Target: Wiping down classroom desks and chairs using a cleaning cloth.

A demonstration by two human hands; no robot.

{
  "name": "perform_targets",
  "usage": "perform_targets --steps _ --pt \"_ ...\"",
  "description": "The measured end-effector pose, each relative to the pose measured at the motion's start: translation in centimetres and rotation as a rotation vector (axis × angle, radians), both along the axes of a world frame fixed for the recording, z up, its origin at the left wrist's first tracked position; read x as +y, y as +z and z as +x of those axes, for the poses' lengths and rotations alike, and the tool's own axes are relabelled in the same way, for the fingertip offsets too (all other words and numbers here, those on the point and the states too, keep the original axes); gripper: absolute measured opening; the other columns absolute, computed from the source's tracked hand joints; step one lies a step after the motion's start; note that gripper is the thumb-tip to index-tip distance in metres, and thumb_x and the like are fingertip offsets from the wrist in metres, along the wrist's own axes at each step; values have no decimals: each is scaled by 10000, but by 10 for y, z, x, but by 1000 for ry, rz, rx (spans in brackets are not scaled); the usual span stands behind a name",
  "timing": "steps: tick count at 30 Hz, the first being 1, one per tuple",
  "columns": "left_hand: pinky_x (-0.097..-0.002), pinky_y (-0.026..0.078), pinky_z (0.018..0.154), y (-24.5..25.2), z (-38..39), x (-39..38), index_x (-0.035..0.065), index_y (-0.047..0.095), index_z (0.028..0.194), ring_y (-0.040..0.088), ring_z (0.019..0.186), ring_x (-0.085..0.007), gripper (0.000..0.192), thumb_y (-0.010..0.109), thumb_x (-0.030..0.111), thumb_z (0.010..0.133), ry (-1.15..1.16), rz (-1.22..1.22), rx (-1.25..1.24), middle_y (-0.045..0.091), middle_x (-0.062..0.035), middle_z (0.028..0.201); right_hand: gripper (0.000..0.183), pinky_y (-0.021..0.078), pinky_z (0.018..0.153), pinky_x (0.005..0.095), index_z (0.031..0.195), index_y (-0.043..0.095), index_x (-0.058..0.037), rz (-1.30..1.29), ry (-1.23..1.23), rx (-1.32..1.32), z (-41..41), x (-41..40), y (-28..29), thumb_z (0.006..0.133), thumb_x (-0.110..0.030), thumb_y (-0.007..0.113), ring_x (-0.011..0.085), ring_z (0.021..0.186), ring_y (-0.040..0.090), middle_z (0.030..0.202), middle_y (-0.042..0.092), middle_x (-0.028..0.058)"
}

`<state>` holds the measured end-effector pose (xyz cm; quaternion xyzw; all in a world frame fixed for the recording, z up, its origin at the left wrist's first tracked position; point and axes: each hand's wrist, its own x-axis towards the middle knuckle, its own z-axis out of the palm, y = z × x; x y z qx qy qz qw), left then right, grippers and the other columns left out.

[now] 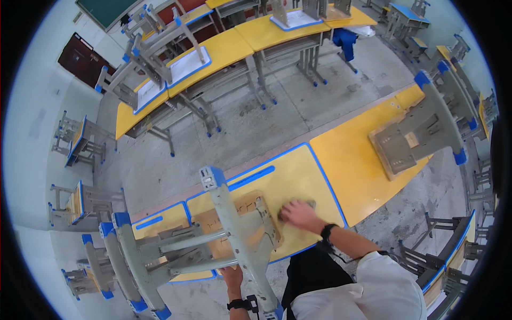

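Note:
My right hand (300, 215) presses palm down on the yellow desktop (296, 180) with blue edging. Under it is a dark grey thing, perhaps a rag (312, 204), mostly covered by the hand. To its left an upturned stool (240, 234) rests with its wooden seat (248, 202) on the same desk, its grey metal legs pointing up. My left hand (232, 275) is at the desk's near edge, beside the stool's lower bar. The stool frame hides its fingers, so its grip cannot be made out.
More upturned stools (136, 260) stand on the desks at the left. A plain yellow desk (344, 172) adjoins on the right, bearing another upturned stool (404, 140). Ahead, across the concrete floor (280, 108), runs a row of yellow desks (216, 52) with stools on top.

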<state>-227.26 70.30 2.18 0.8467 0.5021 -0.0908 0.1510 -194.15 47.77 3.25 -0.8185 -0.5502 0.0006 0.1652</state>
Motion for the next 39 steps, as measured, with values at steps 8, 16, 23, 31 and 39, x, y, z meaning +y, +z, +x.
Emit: perform_targets --steps 8,16,23,31,39 --pt "-519 423 1010 8 -7 -11 -72 449 1306 500 1178 -455 616 687 314 889 -49 -42 7 478 -279 1339 186 481 752 412 928 606 -94 214 -462 -59 78 110 -1 880 -270 642 285 929 579 946 580 85" --pt "-540 387 1057 0 -7 -5 -103 380 1350 438 1232 -500 703 704 294 869 -40 30 46 401 -320 1405 197 479 715 398 892 622 -98 178 -281 79 -94 -24 -1 837 -272 696 278 819 583 888 578 86" --pt "-505 389 1066 -69 -58 16 -89 497 1294 464 1239 -470 558 668 277 909 -254 347 353 464 -307 1392 206 482 687 382 831 588 -121 75 136 81 -31 -43 2 880 -310 654 244 786 575 858 567 54" --pt "-502 398 1050 -9 -8 -7 -31 565 1281 532 1207 -420 596 718 367 864 -134 -121 0 573 -232 1317 209 501 785 396 878 598 -121 83 -322 -77 115 24 -11 873 -328 624 259 891 598 907 588 65" --pt "-542 301 1111 -2 -11 14 -11 493 1383 444 1315 -429 902 835 484 710 -108 -164 -20 515 -251 1399 204 491 774 387 887 600 -121 146 -358 -96 107 34 -5 868 -322 627 253 878 598 892 586 67"
